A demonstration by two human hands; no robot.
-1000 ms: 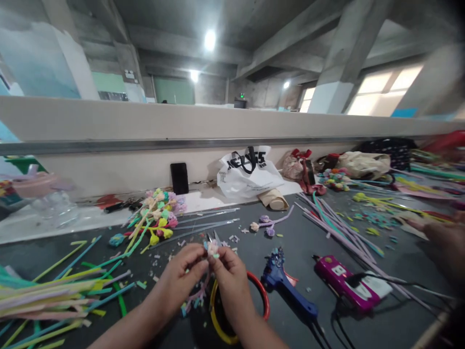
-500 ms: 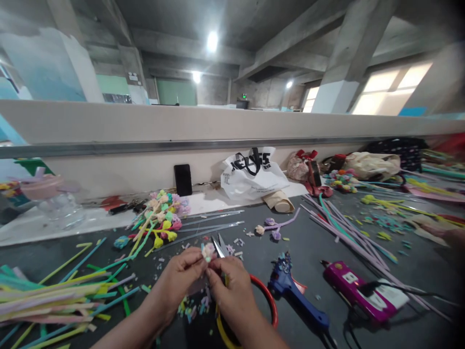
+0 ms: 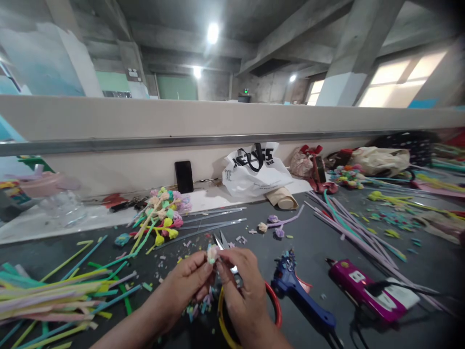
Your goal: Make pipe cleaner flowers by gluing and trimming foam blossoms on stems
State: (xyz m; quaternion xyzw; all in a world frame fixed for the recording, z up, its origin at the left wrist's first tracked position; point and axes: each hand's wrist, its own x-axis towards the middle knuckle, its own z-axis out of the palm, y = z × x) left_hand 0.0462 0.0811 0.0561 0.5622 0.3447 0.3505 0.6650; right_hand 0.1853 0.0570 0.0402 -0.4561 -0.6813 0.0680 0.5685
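Between the fingertips of both hands sits a small pale pink and cream flower (image 3: 212, 253), apparently of fuzzy pipe cleaner. My left hand (image 3: 192, 275) pinches it from the left. From the right, my right hand (image 3: 244, 281) meets it with thumb and forefinger. Much of the flower's underside is hidden by fingers. Under my right hand lies a pair of scissors (image 3: 278, 310) with red and yellow handles, its blades pointing away from me. Short pastel clippings (image 3: 198, 310) are scattered beneath my hands.
Pipe cleaners (image 3: 43, 300) pile up at the left, with finished flowers (image 3: 163, 213) behind. A blue glue gun (image 3: 298, 295) and a magenta device (image 3: 370, 291) with a cord lie at the right. Further back are a three-bud purple stem (image 3: 281, 223), phone (image 3: 184, 177) and white bag (image 3: 254, 174).
The view has shifted slightly. Both hands stay at the flower, which has turned a little, and my right fingers have moved on it. A person's hand at the far right has mostly left view.
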